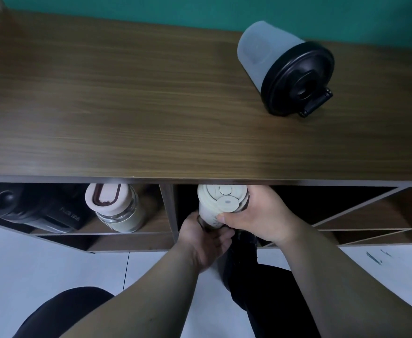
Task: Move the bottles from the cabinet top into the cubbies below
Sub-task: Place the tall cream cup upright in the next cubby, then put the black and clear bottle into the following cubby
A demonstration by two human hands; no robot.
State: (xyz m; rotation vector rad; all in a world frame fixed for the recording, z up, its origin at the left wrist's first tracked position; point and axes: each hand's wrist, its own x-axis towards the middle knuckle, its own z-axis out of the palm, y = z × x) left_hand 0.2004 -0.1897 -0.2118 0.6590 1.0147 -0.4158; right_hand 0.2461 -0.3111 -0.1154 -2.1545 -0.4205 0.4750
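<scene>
A cream-lidded bottle (220,200) stands upright at the mouth of the middle cubby, just under the cabinet top's front edge. My right hand (256,214) grips it at the lid and upper body. My left hand (206,237) cups its base from below. On the wooden cabinet top (126,106) at the back right stands a frosted grey bottle with a black lid (285,69). In the left cubby sit a glass bottle with a pink lid (113,207) and a black sport bottle (36,208) lying on its side.
A vertical divider (169,211) separates the left cubby from the middle one. The right cubby (370,211) has slanted wooden panels. A green wall runs behind the cabinet. White tiled floor (41,264) and my dark-clothed knees lie below.
</scene>
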